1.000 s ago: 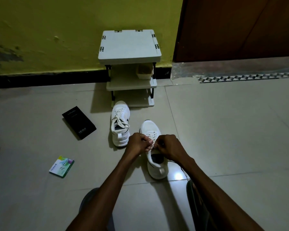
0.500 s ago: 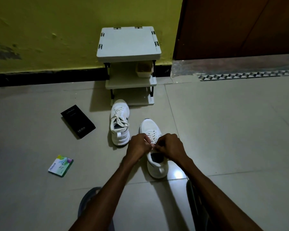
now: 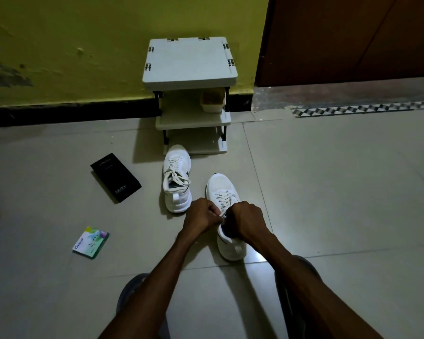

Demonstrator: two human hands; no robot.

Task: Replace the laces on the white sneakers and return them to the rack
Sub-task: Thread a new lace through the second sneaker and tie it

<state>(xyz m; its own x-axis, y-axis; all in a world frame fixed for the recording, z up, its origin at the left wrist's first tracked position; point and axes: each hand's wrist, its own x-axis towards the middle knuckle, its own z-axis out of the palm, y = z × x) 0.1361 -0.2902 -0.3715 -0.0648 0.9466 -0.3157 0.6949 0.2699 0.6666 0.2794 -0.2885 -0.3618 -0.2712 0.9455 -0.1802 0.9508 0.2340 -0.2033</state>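
Pinching the lace of the middle sneaker, left hand and right hand curl tight, tying it. The upper sneaker looks laced. Neither is on the rack yet.

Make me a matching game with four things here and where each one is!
Things: 1 black box; 2 green packet; 3 small tub; 4 near sneaker.
Places: A its laces held by left hand and right hand; B on the rack's middle shelf; C floor, just left of the far sneaker; D floor, nearest the person, on the left.
Pairs: 1-C, 2-D, 3-B, 4-A.
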